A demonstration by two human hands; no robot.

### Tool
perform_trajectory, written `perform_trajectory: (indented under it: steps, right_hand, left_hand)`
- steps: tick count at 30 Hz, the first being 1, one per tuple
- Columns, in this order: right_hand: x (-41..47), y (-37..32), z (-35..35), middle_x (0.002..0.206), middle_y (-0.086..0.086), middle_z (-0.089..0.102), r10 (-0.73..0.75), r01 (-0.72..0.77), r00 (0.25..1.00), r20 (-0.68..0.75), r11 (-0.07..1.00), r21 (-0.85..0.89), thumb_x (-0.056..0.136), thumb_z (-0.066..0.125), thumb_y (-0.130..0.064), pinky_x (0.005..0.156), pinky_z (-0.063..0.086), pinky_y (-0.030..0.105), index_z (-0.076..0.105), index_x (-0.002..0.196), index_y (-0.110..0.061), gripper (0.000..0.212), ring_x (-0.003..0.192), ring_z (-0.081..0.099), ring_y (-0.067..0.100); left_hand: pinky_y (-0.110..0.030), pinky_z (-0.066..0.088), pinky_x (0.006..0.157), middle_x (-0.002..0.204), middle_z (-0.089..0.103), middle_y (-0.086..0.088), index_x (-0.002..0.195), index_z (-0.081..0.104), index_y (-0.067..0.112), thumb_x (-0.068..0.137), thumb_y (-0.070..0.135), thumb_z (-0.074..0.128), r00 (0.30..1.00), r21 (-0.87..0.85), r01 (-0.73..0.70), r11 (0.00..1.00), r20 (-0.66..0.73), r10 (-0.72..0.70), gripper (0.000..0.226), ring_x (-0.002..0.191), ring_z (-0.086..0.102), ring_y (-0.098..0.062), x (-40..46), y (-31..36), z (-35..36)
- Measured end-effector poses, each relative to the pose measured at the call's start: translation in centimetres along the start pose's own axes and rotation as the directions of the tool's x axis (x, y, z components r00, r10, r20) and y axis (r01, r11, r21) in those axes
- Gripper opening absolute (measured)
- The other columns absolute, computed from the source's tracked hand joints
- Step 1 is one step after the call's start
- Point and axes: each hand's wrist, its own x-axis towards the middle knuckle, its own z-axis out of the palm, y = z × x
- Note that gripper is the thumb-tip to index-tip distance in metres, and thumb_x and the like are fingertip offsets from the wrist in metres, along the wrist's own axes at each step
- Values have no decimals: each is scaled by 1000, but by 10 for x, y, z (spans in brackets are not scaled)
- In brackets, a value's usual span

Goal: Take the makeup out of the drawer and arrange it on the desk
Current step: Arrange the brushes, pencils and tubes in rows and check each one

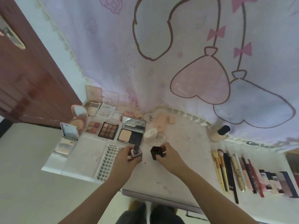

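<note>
Left hand (125, 156) curled around an uncapped lipstick (136, 152), lower centre of frame, above the desk (186, 143). Right hand (167, 153) pinches its black cap (156, 151) just beside it, the two apart.

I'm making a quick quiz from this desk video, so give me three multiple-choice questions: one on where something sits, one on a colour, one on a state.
1. Where do the brushes and pencils lie on the desk?
A. right side
B. left side
C. under the hands

2. What colour is the cap held in the right hand?
A. pink
B. black
C. white

3. In what state is the lipstick in the left hand?
A. capped
B. lying flat on the desk
C. uncapped, held upright

Answers:
1 A, they are lined up at the right, away from the palettes.
2 B, the cap is dark all over.
3 C, the cap is apart, in the other hand.
</note>
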Motion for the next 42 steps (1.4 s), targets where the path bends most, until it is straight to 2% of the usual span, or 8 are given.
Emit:
perform_trajectory:
  steps: [11,16,21,24,27,31,38,42]
  right_hand:
    - [28,-13,53,106,12,59,-50,45,995,-90,998,-53,88,55,-21,77,48,40,46,116,-14,30,93,58,32]
    - [18,-9,33,129,1,53,-88,88,996,-17,996,0,88,62,-23,97,41,28,42,133,-17,50,116,51,18]
    - [2,17,-52,118,-3,57,-159,143,971,-178,985,-99,91,57,-22,82,41,18,53,121,-19,30,94,53,4]
    - [-3,31,-116,111,0,60,-138,118,914,-381,990,-75,91,54,-12,81,43,19,62,107,-17,18,88,57,7]
    - [-5,54,-168,115,4,56,-132,22,861,-491,975,-223,91,52,-13,82,46,28,62,109,-15,20,96,58,19]
    - [5,78,-196,131,6,46,-60,-168,912,-407,848,-502,97,42,-29,90,46,39,51,127,-18,33,124,41,28]
    - [29,89,-205,76,0,53,-16,-167,969,-247,694,-700,98,37,-39,57,43,29,48,97,-13,28,67,54,19]
    - [30,87,-211,65,-2,47,70,-127,982,-174,930,-345,97,41,-39,58,42,29,43,73,-19,31,56,44,11]
  left_hand:
    - [-31,40,88,101,59,3,106,58,18,83,28,69,996,89,-57,994,-57,62,27,100,52,-17,3,-14,-2]
    - [-35,38,100,122,55,-4,127,50,13,78,25,74,988,177,-137,975,-50,148,56,116,47,-21,-5,-3,-10]
    - [-32,39,96,119,55,-8,123,51,9,80,29,66,795,241,-548,801,-148,588,50,112,44,-16,0,62,1]
    - [-25,37,97,116,56,-5,120,54,10,85,32,53,730,138,-673,727,-40,683,41,111,46,-17,16,114,41]
    - [-25,37,98,121,54,-3,126,52,11,90,25,56,773,50,-621,782,210,599,39,113,50,-17,32,141,103]
    - [-30,26,111,146,35,-6,146,27,11,94,24,51,822,120,-389,914,492,285,58,135,33,-21,57,152,185]
    - [-38,43,98,127,52,-5,129,45,13,86,11,51,854,23,-139,990,509,108,43,117,51,-21,79,163,252]
    - [-27,43,86,115,48,8,124,43,22,83,25,61,922,-6,-105,994,375,100,45,104,50,-10,67,152,242]
